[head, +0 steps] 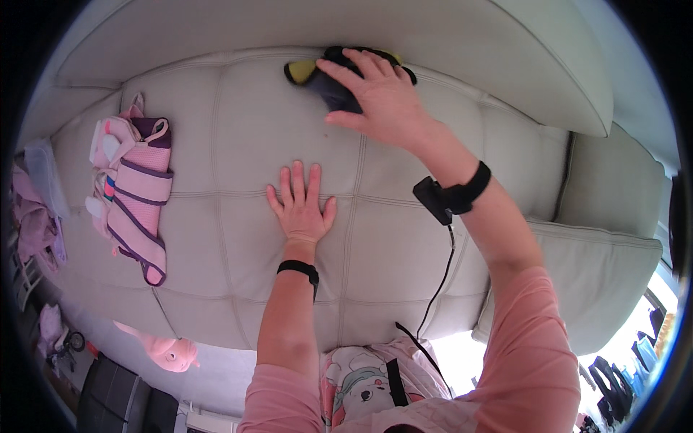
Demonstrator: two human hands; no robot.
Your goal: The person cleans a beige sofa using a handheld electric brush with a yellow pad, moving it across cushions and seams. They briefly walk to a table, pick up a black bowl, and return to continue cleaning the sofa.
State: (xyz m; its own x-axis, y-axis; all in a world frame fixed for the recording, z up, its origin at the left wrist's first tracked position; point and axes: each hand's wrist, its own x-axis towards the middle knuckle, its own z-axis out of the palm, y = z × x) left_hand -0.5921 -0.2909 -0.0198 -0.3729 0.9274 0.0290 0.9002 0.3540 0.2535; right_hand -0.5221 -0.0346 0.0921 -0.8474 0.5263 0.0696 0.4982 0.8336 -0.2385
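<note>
My left hand [302, 214] lies palm down on the light-grey padded sofa seat [281, 135]. Its fingers are apart and nothing is in it. At the back of the seat, near the backrest, my right hand [381, 94] covers a dark cloth item with yellow patches [334, 94]. Its fingers are spread over the cloth and reach towards its far edge. Part of the cloth is hidden under the hand and its near side is blurred. A black strap [299, 265] circles my left wrist. On my right forearm a strap carries a black device [433, 199] with a cable.
A pink mesh fabric item with purple-edged straps [138, 189] lies on the seat at left. The backrest [379, 24] rises behind; a grey cushion [584, 270] is at right. A pink toy [172, 353] and a black box-like thing [113, 398] are below left.
</note>
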